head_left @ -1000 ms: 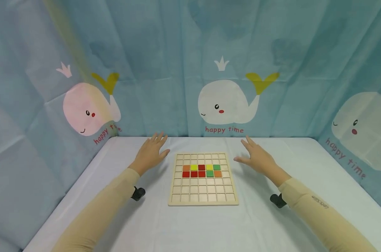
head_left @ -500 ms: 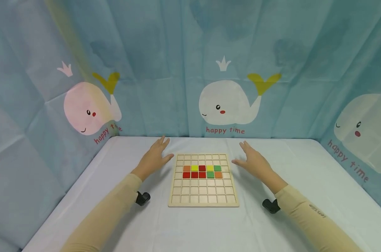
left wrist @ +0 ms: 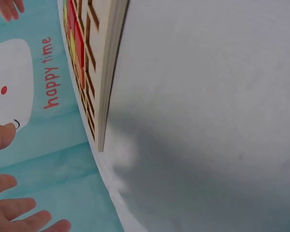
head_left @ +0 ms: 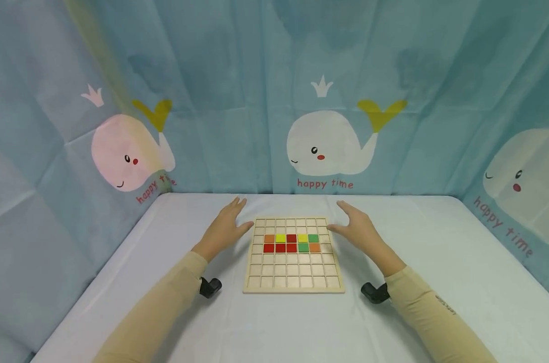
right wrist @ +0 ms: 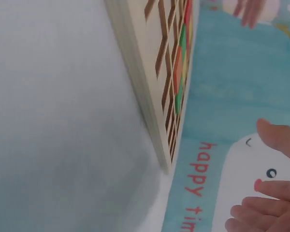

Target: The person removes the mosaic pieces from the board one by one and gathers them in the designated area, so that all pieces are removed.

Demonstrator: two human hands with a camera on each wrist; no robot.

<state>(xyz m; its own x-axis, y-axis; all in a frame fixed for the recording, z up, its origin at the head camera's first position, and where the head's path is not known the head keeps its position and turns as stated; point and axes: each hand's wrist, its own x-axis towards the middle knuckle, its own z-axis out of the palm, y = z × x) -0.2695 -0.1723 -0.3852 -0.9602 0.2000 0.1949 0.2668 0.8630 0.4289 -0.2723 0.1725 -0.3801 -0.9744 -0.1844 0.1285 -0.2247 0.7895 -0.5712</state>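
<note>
A pale wooden grid board [head_left: 293, 283] lies flat on the white table in the head view. Two rows of coloured squares sit in its cells: red squares [head_left: 280, 248], green, yellow and orange ones. My left hand [head_left: 223, 231] hovers beside the board's far left corner, fingers extended and thumb apart, holding nothing. On the other side, my right hand [head_left: 361, 230] is held likewise near the far right corner, its thumb tip overlapping the board's edge in this view; whether it touches cannot be told. Both wrist views show spread fingers and the board's raised side.
The white tablecloth [head_left: 292, 327] surrounds the board. Behind and at both sides hangs a blue curtain [head_left: 229, 151] printed with whales and lettering. Each wrist carries a small black camera, one at the left [head_left: 210, 287] and one at the right.
Both hands have moved inward toward the board, the right one farther than the left. The board and its coloured squares have stayed in place.
</note>
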